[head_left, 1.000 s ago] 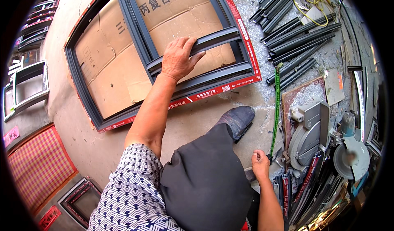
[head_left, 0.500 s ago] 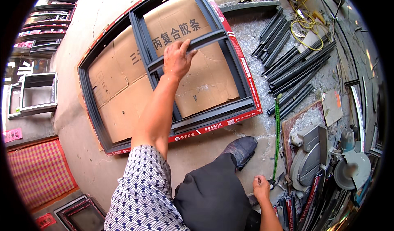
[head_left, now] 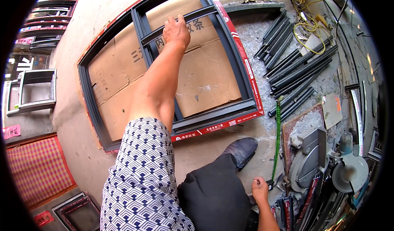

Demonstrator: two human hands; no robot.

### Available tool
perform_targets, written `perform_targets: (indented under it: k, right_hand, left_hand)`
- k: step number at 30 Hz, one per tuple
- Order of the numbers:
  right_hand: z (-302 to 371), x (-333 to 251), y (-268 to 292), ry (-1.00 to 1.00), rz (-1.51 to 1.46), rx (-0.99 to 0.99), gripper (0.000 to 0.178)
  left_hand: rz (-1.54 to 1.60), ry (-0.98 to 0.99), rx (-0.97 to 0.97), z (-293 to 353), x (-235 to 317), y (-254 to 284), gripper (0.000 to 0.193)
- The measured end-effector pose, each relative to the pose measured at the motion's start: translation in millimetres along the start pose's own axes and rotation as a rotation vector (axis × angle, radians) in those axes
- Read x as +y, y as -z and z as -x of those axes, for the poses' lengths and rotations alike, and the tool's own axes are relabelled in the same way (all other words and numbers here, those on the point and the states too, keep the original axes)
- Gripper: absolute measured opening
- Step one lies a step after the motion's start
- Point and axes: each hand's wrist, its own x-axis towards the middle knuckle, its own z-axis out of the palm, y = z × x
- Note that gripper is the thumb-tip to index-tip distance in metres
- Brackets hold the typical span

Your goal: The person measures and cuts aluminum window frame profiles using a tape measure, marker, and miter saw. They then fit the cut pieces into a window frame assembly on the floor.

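Note:
My left hand (head_left: pixel 176 31) reaches over a dark grey window frame (head_left: pixel 141 24), its fingers closed around a grey crossbar (head_left: pixel 201 12). The crossbar spans the frame's right-hand section between the middle upright and the right side. Under the frame lies brown cardboard (head_left: pixel 207 73). At the lower right my right hand (head_left: pixel 259 188) is closed; what it holds, if anything, is hidden. Just beside it sits the black case of a tape measure (head_left: pixel 269 184), with its green blade (head_left: pixel 278 134) stretched out away from me.
Several dark profile strips (head_left: pixel 301 69) lie in a heap right of the frame, near a yellow cord (head_left: pixel 314 28). A grey cut-off saw (head_left: pixel 310 157) stands at the right. My shoe (head_left: pixel 242 152) is below the frame. Smaller frames (head_left: pixel 37 92) are at the left.
My left hand and the crossbar have shifted toward the far end of the frame. My right hand stays by the tape measure.

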Motion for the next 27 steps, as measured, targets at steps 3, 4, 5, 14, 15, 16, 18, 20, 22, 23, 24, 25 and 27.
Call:
perform_targets:
  k: [3,4,5,14,15,16,18,20,22,23,24,25,27]
  right_hand:
    - [0.9,-6.3,5.7,-0.026,0.010,0.002,0.027]
    - [1.3,-6.2,6.3,-0.029,0.003,0.002,0.027]
    - [1.5,-5.8,7.0,-0.033,-0.004,0.003,0.027]
    - [1.0,4.5,5.3,-0.023,0.013,0.036,0.026]
    - [1.0,3.5,5.4,-0.023,0.013,0.037,0.026]
    - [2.2,2.2,5.4,-0.027,0.009,0.042,0.026]
    - [4.6,-2.9,6.3,-0.033,0.000,0.062,0.026]
    - [4.2,1.1,6.3,-0.040,0.014,0.053,0.026]
    - [5.0,2.3,5.7,-0.046,0.011,0.048,0.026]
    - [5.1,2.0,5.2,-0.049,0.003,0.047,0.025]
    - [5.9,1.7,4.1,-0.054,-0.004,0.042,0.025]
    - [6.0,1.4,2.8,-0.057,-0.002,0.044,0.026]
    - [5.7,2.3,0.6,-0.066,0.003,0.045,0.026]
  left_hand:
    - [0.027,-0.009,0.082,6.9,1.5,-7.8,0.055]
    - [0.034,-0.011,0.109,8.1,0.5,-9.8,0.059]
    - [0.051,-0.005,0.076,7.9,-0.7,-11.2,0.061]
    - [0.017,0.066,-0.065,-8.4,0.6,-8.7,0.072]
    - [0.008,0.078,-0.086,-12.9,2.1,-7.9,0.074]
    - [-0.002,0.089,-0.108,-16.0,3.5,-6.9,0.077]
    - [0.003,0.122,-0.151,-20.6,7.0,-1.5,0.081]
    - [0.002,0.150,-0.202,-26.0,11.1,4.0,0.085]
    - [-0.015,0.173,-0.264,-31.1,12.3,9.4,0.088]
    - [-0.025,0.180,-0.272,-33.4,13.9,12.6,0.088]
    - [-0.028,0.184,-0.281,-35.6,14.3,13.9,0.088]
    - [-0.031,0.189,-0.291,-38.0,14.7,15.0,0.087]
    - [-0.031,0.195,-0.300,-42.7,14.2,14.5,0.086]
